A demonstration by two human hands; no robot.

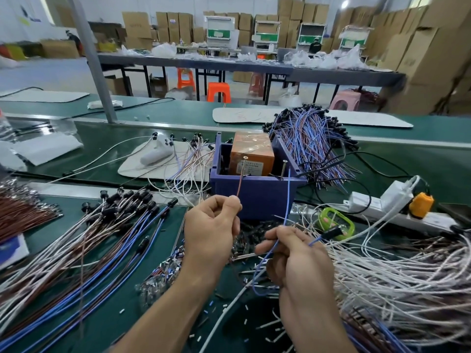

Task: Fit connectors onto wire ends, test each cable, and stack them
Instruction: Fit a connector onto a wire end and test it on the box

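Brown wire, blue wire, in hands

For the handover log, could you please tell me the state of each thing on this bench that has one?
left hand: pinching the brown wire, end up.
right hand: pinching the blue wire, end up.
blue bin: open, orange box inside.
power strip: orange plug inserted.
cables at left: black connectors fitted, lying flat.

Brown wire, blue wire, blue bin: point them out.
brown wire (240,184): head view, stretch above the left hand (211,225).
blue wire (288,197): head view, upright stretch above the right hand (298,253).
blue bin (265,200): head view, front wall.
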